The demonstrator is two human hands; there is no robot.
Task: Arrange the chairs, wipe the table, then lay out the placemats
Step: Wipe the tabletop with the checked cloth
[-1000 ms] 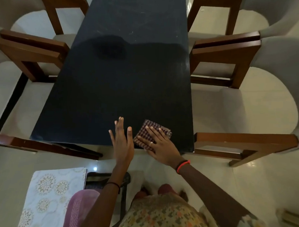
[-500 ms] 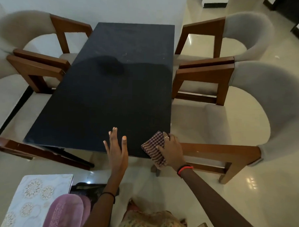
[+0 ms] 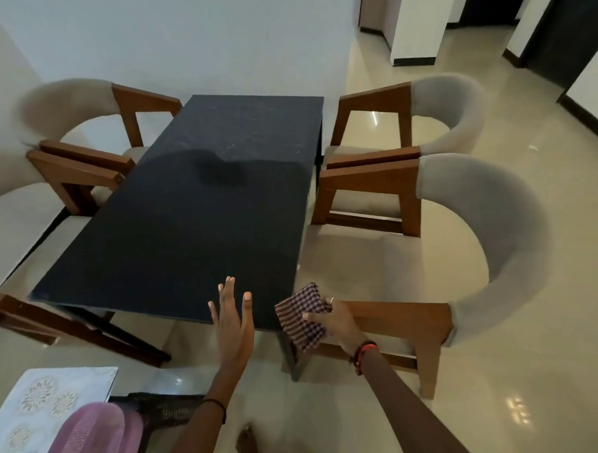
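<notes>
A black rectangular table (image 3: 188,228) stretches away from me. My right hand (image 3: 338,322) grips a checked cloth (image 3: 302,317) just off the table's near right corner, and the cloth hangs clear of the top. My left hand (image 3: 233,321) is flat with its fingers spread over the table's near edge. A pale placemat with gold flower patterns (image 3: 46,410) lies at the bottom left. Two grey-backed wooden chairs stand on the right, one near (image 3: 437,253) and one far (image 3: 415,125). On the left stand two more chairs (image 3: 76,124).
The arm of another wooden chair (image 3: 29,320) crosses the near left. A pink cloth (image 3: 93,433) and a dark woven object (image 3: 159,408) sit at the bottom. Glossy beige floor spreads to the right, with doorways at the back right.
My right hand has slid the checked cloth rightward off the table's near right corner and lifted it. My view has risen, so more of the room shows. My left hand stays at the near edge.
</notes>
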